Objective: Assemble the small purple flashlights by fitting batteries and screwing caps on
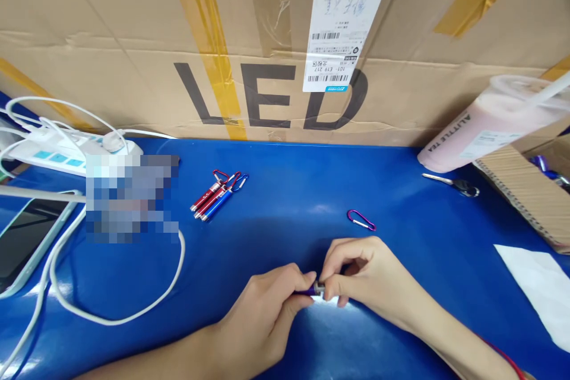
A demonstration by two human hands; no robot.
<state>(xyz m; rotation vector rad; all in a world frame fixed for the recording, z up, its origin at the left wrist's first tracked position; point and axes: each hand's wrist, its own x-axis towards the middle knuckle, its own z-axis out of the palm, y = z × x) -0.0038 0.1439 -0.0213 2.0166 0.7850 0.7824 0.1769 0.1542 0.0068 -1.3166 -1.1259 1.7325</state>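
Fingers (301, 279) on penlight (306, 292), "LED" box (111, 80)

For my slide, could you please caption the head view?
Left hand and right hand pinch a small torch at a blue table.

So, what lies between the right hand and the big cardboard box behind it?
In the head view, one purple carabiner lies on the blue table between the cardboard box and the right hand, which pinches a small flashlight; it touches neither.
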